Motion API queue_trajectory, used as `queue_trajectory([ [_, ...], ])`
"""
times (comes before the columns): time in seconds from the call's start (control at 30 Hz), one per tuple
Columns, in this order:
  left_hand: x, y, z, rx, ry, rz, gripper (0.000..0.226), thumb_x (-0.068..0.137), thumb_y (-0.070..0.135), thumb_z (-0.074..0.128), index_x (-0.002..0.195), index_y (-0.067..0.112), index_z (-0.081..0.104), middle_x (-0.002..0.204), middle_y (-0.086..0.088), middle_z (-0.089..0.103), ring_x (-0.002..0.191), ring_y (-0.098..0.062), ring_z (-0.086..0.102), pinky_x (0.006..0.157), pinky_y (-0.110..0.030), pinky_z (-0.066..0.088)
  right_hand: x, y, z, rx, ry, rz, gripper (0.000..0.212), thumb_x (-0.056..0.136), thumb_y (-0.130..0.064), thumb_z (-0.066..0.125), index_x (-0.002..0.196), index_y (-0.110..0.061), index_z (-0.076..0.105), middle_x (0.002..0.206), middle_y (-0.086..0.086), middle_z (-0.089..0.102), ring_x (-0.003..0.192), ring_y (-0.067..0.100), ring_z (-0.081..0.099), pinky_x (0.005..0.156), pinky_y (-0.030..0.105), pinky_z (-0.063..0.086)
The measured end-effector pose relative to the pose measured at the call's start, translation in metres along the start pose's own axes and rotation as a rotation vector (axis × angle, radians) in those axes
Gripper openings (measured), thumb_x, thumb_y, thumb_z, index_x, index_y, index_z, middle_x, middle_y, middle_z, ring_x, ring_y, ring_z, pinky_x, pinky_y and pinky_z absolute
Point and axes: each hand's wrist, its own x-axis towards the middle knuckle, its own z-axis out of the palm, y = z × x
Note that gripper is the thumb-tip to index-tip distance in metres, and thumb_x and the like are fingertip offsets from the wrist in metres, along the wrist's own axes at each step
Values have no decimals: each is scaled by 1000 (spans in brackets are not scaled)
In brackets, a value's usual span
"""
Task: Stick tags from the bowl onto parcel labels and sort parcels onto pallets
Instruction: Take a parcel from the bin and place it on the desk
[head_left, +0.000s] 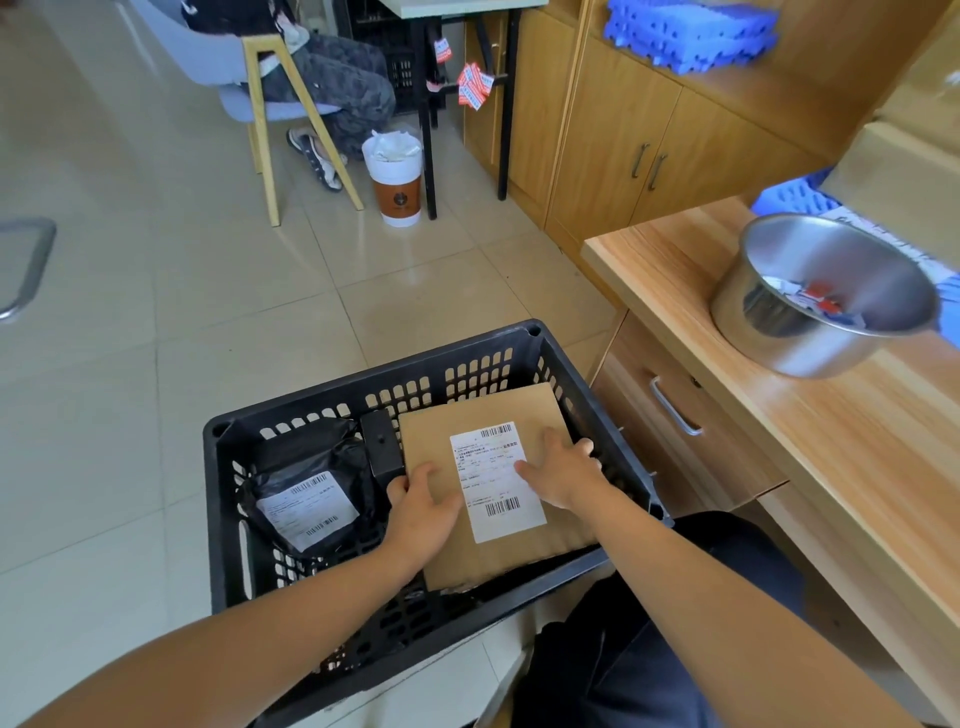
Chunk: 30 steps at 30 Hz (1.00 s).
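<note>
Head view: our left hand (423, 501) and right hand (563, 470) grip the cardboard parcel (493, 483) by its edges; lifted carelessly, it may snag the black crate (374, 376) wall and slip.

Single view. Head-worn wide-angle camera; faces forward and down; close above black plastic crate (363, 382); wooden counter (727, 332) along right edge.

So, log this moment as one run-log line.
left hand, right hand: hold cardboard parcel | where: black crate | bowl: on counter
</note>
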Motion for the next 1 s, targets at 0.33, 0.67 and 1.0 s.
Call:
queue_trajectory([
  [0.33, -22, 37, -33, 28, 143, 120, 33, 96, 44, 46, 128, 47, 39, 135, 1, 29, 122, -29, 44, 105, -43, 42, -43, -12, -39, 34, 142, -71, 68, 99, -54, 43, 154, -24, 16, 156, 26, 12, 139, 50, 25, 107, 54, 37],
  [0.67, -63, 98, -75, 49, 260, 256, 40, 98, 41, 42, 138, 46, 39, 143, -2, 29, 128, -31, 34, 100, -39, 35, -114, -23, -105, 85, 351, -168, 67, 93, -67, 41, 148, -29, 31, 146, 18, 29, 130, 44, 34, 103, 53, 38],
  [1.0, -109, 229, -106, 32, 301, 548, 36, 100, 45, 39, 136, 46, 43, 144, -6, 34, 135, -33, 34, 111, -48, 34, -201, -1, -212, 166, 706, -213, 55, 93, -66, 43, 135, -32, 45, 138, 19, 38, 129, 46, 37, 110, 55, 36],
])
